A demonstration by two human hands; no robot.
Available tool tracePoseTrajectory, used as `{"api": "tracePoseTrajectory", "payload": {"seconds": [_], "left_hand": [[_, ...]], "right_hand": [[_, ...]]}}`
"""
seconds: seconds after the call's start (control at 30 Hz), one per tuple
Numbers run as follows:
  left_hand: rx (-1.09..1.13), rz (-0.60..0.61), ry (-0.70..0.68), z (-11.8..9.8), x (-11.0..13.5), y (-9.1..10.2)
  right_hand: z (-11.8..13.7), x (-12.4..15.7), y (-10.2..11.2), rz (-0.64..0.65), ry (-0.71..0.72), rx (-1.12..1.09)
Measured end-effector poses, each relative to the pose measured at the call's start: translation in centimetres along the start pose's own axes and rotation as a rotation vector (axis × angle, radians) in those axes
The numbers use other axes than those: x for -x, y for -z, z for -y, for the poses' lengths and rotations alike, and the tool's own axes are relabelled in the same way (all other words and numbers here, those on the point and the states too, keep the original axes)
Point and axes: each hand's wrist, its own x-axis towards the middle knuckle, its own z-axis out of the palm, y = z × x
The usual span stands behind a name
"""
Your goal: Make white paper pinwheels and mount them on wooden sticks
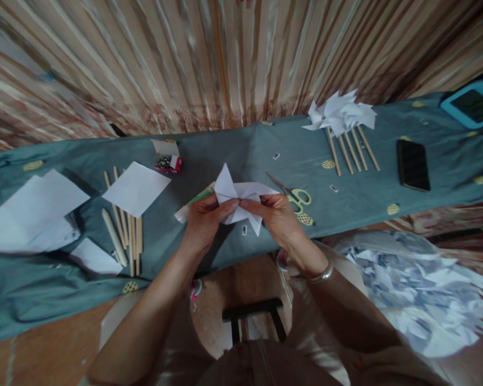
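Note:
A white paper pinwheel (247, 190) is held between my two hands above the table, its blades folded toward the centre. My left hand (204, 217) grips its left side, and that thumb presses near the middle. From the right, my right hand (280, 217) pinches it, the two thumb tips almost meeting at the centre. Whether a pin sits under the thumbs I cannot tell. Partly hidden behind my left hand lies a green and white box (183, 213). Scissors (300, 197) with light green handles lie just beyond my right hand.
Finished pinwheels on sticks (342, 112) lie at the back right, near a phone (414, 165) and a blue-framed tablet (473, 104). Leftward are an open box of pins (168, 162), wooden sticks (134, 241), a paper square (137, 188) and a paper stack (28, 214). A bag (422, 295) holds paper pieces.

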Motion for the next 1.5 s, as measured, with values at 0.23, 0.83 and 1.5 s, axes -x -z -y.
{"api": "tracePoseTrajectory", "payload": {"seconds": [0.23, 0.83, 1.5], "left_hand": [[0.019, 0.007, 0.023, 0.05, -0.01, -0.03], [0.072, -0.025, 0.011, 0.41, -0.11, -0.06], [0.041, -0.010, 0.018, 0.51, -0.12, 0.08]], "right_hand": [[0.23, 0.08, -0.18, -0.019, -0.047, -0.048], [-0.04, 0.00, -0.09, 0.010, -0.019, -0.036], [0.09, 0.04, -0.07, 0.009, 0.003, 0.048]]}}
